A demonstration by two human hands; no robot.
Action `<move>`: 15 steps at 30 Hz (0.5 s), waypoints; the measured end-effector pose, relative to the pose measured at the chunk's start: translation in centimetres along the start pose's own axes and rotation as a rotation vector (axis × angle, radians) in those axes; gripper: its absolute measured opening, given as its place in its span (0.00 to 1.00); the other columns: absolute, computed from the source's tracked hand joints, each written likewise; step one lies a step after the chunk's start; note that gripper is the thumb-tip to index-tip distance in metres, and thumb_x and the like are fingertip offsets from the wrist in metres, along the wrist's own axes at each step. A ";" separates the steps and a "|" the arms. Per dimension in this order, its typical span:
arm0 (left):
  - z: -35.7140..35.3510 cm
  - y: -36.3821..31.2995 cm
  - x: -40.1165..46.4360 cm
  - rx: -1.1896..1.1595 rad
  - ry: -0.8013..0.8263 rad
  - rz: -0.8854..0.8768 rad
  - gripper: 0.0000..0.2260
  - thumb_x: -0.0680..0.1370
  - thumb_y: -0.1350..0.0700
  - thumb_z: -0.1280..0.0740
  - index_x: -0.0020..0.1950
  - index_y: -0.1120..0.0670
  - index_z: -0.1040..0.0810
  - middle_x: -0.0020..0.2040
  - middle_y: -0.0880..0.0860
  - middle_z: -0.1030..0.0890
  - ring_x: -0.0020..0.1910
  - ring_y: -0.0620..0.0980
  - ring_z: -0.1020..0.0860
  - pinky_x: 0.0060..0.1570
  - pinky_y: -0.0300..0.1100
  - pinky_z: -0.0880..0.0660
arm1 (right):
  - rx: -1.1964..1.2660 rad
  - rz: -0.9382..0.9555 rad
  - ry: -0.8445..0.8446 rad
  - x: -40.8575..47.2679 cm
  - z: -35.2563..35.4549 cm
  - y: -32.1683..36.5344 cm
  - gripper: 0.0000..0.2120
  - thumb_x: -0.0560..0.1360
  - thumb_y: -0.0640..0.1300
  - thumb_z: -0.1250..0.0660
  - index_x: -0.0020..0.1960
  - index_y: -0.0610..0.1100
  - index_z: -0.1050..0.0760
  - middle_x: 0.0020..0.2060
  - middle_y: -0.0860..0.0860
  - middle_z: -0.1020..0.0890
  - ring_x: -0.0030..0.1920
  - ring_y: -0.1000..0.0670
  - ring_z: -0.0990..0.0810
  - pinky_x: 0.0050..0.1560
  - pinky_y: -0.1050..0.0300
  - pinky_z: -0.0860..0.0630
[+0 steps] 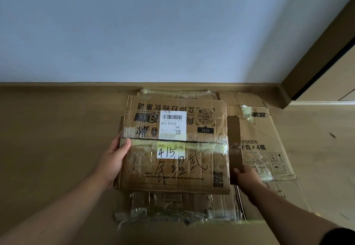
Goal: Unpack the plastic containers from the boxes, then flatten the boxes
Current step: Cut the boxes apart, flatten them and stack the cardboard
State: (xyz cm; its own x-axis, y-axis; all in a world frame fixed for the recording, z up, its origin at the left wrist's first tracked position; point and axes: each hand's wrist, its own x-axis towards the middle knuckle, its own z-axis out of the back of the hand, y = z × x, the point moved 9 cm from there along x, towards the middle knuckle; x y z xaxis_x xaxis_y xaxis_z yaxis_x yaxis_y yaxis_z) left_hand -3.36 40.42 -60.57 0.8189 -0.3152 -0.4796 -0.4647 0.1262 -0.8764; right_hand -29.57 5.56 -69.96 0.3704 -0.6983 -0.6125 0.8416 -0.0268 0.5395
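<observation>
Holding a flattened cardboard box (175, 144) by both side edges, the person keeps it over a stack of other flat boxes on the wooden floor (57, 129). Left hand (113, 160) grips the box's left edge, thumb curled over the top face & fingers hidden beneath. Right hand (246, 175) holds the right edge low down, thumb on a dark brown flap (235, 148) that sticks out on that side; its fingers are tucked under, can't see how far they wrap. Box top carries a white shipping label (172, 124) w/ barcode, a smaller white/yellow sticker (169, 150) marked "415", black handwriting below, & clear tape across the middle seam. Under it: a flat box w/ crumpled tape (172, 209) showing at the near edge of the pile, and a larger flattened box w/ printed text (267, 144) spread out to the right, partly beneath the held one. More cardboard edges (178, 92) peek out at the far side, close to the baseboard (57, 86). Pile sits near the floor's far edge, against the pale wall (153, 23). A wooden door frame (317, 68) stands at the far right corner. No plastic containers in sight.
</observation>
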 end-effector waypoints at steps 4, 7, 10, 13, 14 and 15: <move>0.3 1.4 -0.9 0.075 -0.055 0.034 0.14 0.82 0.48 0.38 0.68 0.45 0.26 0.55 0.54 0.17 0.48 0.55 0.16 0.44 0.51 0.18 | -0.134 0.015 0.021 -1.0 -0.1 -0.5 0.06 0.82 0.43 0.39 0.53 0.42 0.26 0.40 0.46 0.17 0.42 0.47 0.17 0.48 0.50 0.20; 0.9 3.2 -0.6 0.210 -0.094 0.105 0.16 0.81 0.42 0.39 0.66 0.44 0.25 0.58 0.52 0.18 0.55 0.55 0.19 0.58 0.58 0.23 | -0.270 0.005 0.059 -1.2 -0.9 -1.0 0.09 0.82 0.45 0.39 0.51 0.41 0.24 0.39 0.46 0.16 0.40 0.48 0.17 0.45 0.51 0.18; 0.9 4.5 -0.3 0.260 -0.084 0.189 0.16 0.80 0.39 0.40 0.64 0.45 0.25 0.56 0.52 0.18 0.54 0.55 0.19 0.59 0.58 0.23 | -0.364 0.005 0.075 -1.3 -1.3 -1.3 0.12 0.82 0.47 0.40 0.52 0.41 0.22 0.41 0.45 0.16 0.41 0.48 0.17 0.44 0.52 0.18; 0.5 4.3 0.1 0.291 -0.104 0.156 0.18 0.80 0.39 0.39 0.66 0.44 0.26 0.56 0.50 0.18 0.55 0.55 0.20 0.60 0.57 0.24 | -0.228 -0.012 0.093 -1.4 -1.4 -1.3 0.24 0.81 0.60 0.41 0.64 0.41 0.25 0.52 0.43 0.18 0.50 0.46 0.20 0.51 0.52 0.22; 0.1 4.1 0.0 0.312 -0.102 0.134 0.19 0.79 0.38 0.38 0.68 0.44 0.27 0.57 0.50 0.19 0.56 0.55 0.20 0.61 0.57 0.25 | -0.124 -0.027 0.116 -1.7 -1.5 -1.1 0.34 0.78 0.69 0.44 0.69 0.43 0.28 0.59 0.41 0.20 0.57 0.44 0.21 0.59 0.48 0.24; -0.4 4.1 0.0 0.342 -0.087 0.119 0.21 0.78 0.38 0.36 0.69 0.43 0.28 0.57 0.49 0.19 0.56 0.55 0.21 0.61 0.57 0.25 | -0.035 -0.051 0.132 -1.8 -1.4 -1.1 0.41 0.74 0.75 0.47 0.73 0.46 0.31 0.65 0.41 0.23 0.64 0.41 0.25 0.66 0.42 0.29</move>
State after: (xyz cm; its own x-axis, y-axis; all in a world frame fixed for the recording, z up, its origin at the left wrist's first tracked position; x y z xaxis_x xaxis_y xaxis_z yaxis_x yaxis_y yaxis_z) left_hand -5.39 40.51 -64.11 0.7982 -0.1998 -0.5682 -0.4313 0.4689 -0.7708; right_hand -30.60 7.89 -70.25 0.3730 -0.5963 -0.7108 0.8730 -0.0339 0.4865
